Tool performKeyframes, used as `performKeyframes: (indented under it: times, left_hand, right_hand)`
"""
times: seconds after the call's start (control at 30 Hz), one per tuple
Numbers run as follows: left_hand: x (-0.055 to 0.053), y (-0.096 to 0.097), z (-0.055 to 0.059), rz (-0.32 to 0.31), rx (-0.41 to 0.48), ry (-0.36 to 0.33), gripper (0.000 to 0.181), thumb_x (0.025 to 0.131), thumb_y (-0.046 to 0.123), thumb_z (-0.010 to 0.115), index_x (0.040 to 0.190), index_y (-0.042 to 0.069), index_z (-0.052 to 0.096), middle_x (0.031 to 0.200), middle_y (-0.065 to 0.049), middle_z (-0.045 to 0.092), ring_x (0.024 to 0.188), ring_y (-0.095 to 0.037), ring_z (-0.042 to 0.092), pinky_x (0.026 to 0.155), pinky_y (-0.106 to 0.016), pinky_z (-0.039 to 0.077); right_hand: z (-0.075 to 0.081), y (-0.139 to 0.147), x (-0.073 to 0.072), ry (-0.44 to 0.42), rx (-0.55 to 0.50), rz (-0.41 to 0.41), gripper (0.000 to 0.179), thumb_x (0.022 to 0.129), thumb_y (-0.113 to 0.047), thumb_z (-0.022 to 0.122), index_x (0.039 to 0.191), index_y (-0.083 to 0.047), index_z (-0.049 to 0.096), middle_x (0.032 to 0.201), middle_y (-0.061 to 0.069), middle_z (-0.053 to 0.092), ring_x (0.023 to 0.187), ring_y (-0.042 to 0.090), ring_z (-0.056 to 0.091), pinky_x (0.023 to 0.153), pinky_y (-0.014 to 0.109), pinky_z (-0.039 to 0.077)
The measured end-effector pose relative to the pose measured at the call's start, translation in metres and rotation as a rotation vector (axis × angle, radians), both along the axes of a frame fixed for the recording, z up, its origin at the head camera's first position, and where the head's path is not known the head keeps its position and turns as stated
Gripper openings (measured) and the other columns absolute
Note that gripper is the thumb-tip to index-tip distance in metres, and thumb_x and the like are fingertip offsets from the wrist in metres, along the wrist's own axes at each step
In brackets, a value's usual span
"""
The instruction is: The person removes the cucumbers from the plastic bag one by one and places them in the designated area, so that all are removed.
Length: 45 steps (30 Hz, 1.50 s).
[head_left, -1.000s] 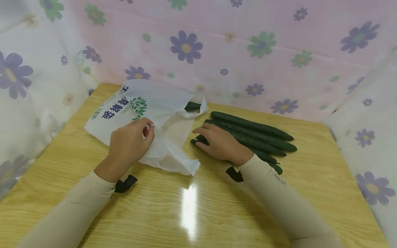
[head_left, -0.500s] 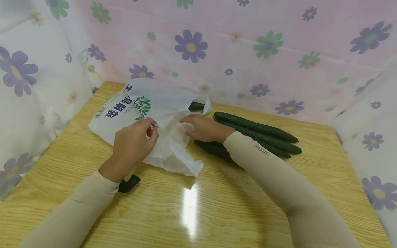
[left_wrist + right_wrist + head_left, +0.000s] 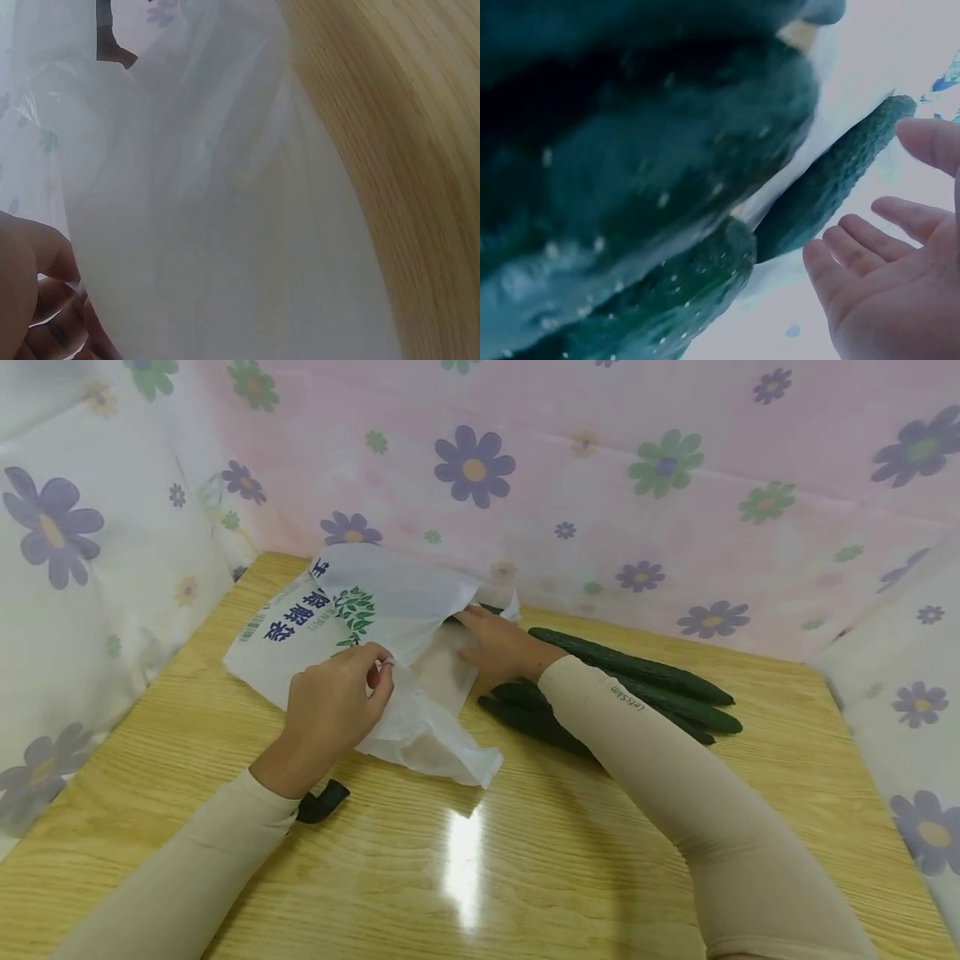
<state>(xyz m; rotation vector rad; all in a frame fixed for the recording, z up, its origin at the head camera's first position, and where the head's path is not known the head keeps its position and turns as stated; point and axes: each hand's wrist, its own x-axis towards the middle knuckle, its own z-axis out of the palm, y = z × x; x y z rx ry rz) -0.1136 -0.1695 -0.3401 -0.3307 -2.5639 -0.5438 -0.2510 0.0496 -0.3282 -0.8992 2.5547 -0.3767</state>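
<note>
A white plastic bag [image 3: 416,581] with green leaf print and dark lettering lies at the left of the table. My left hand [image 3: 333,702] pinches the edge of its mouth between thumb and curled fingers. My right hand [image 3: 504,647] reaches into the mouth, its fingertips partly behind the raised film. In the right wrist view its fingers are extended and spread near a cucumber [image 3: 829,184] lying against the white film; no grip on it shows. Several dark green cucumbers [image 3: 637,664] lie side by side on the table, partly beneath the right forearm.
The wooden table [image 3: 390,868] has a bright reflection at its front middle. Floral curtains [image 3: 570,468] hang behind and at both sides, close to the table edges. A black strap [image 3: 324,802] shows beside the left wrist.
My right hand has gone from the loose cucumbers leftward and up into the bag's mouth, whose upper film now stands higher. The left hand keeps its pinch on the edge.
</note>
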Motion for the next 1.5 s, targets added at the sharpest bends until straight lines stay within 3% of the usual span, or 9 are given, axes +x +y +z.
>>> performKeyframes:
  times: [0.2, 0.4, 0.67, 0.87, 1.17, 1.3, 1.5]
  left_hand:
    - [-0.001, -0.001, -0.001, 0.013, -0.005, -0.023, 0.012, 0.096, 0.019, 0.062, 0.096, 0.008, 0.069, 0.069, -0.003, 0.062, 0.044, -0.015, 0.042, 0.04, -0.026, 0.029]
    - [-0.001, -0.001, -0.002, 0.017, 0.0, -0.056, 0.013, 0.097, 0.018, 0.061, 0.098, 0.009, 0.069, 0.072, -0.004, 0.064, 0.044, -0.016, 0.044, 0.041, -0.026, 0.029]
    - [-0.002, -0.001, -0.004, 0.011, -0.001, -0.057, 0.013, 0.098, 0.019, 0.062, 0.101, 0.009, 0.07, 0.074, -0.005, 0.066, 0.046, -0.016, 0.047, 0.041, -0.027, 0.031]
    - [-0.004, -0.001, -0.007, 0.016, -0.002, -0.043, 0.012, 0.098, 0.02, 0.062, 0.1, 0.01, 0.069, 0.074, -0.004, 0.066, 0.047, -0.016, 0.048, 0.041, -0.028, 0.033]
    - [-0.003, -0.001, -0.006, 0.023, 0.006, -0.045, 0.013, 0.098, 0.019, 0.062, 0.101, 0.009, 0.07, 0.074, -0.004, 0.067, 0.048, -0.016, 0.05, 0.041, -0.028, 0.033]
    - [-0.003, -0.001, -0.005, 0.021, 0.007, -0.052, 0.014, 0.097, 0.019, 0.063, 0.102, 0.009, 0.07, 0.075, -0.005, 0.068, 0.048, -0.017, 0.051, 0.041, -0.028, 0.035]
    - [-0.003, -0.001, -0.005, 0.014, 0.006, -0.067, 0.014, 0.097, 0.019, 0.063, 0.102, 0.008, 0.071, 0.076, -0.005, 0.069, 0.049, -0.016, 0.052, 0.042, -0.028, 0.036]
  right_hand:
    - [-0.002, 0.001, -0.013, 0.076, 0.033, 0.011, 0.067, 0.105, -0.021, 0.047, 0.16, -0.009, 0.012, 0.167, 0.012, 0.014, 0.156, 0.028, 0.014, 0.124, 0.044, 0.02]
    - [0.0, 0.0, -0.022, 0.127, 0.068, 0.022, 0.06, 0.104, -0.016, 0.046, 0.158, -0.01, 0.021, 0.163, 0.014, 0.027, 0.152, 0.03, 0.026, 0.121, 0.045, 0.028]
    - [0.0, -0.003, -0.023, 0.211, 0.216, 0.05, 0.053, 0.104, -0.016, 0.047, 0.154, -0.003, 0.031, 0.156, 0.018, 0.036, 0.145, 0.033, 0.037, 0.111, 0.047, 0.04]
    - [0.0, -0.006, -0.022, 0.269, 0.239, 0.052, 0.044, 0.105, -0.016, 0.045, 0.147, -0.003, 0.042, 0.147, 0.021, 0.045, 0.138, 0.037, 0.044, 0.103, 0.052, 0.045]
    - [0.0, -0.004, -0.027, 0.203, 0.2, 0.022, 0.041, 0.103, -0.013, 0.051, 0.141, 0.002, 0.049, 0.145, 0.023, 0.044, 0.136, 0.037, 0.04, 0.109, 0.047, 0.04]
    - [-0.001, -0.004, -0.027, 0.243, 0.203, 0.037, 0.044, 0.102, -0.012, 0.054, 0.143, 0.0, 0.047, 0.142, 0.022, 0.05, 0.135, 0.037, 0.045, 0.11, 0.046, 0.04]
    - [-0.005, -0.008, -0.026, 0.224, 0.23, 0.031, 0.038, 0.102, -0.013, 0.055, 0.137, 0.001, 0.052, 0.133, 0.019, 0.059, 0.124, 0.033, 0.058, 0.104, 0.043, 0.046]
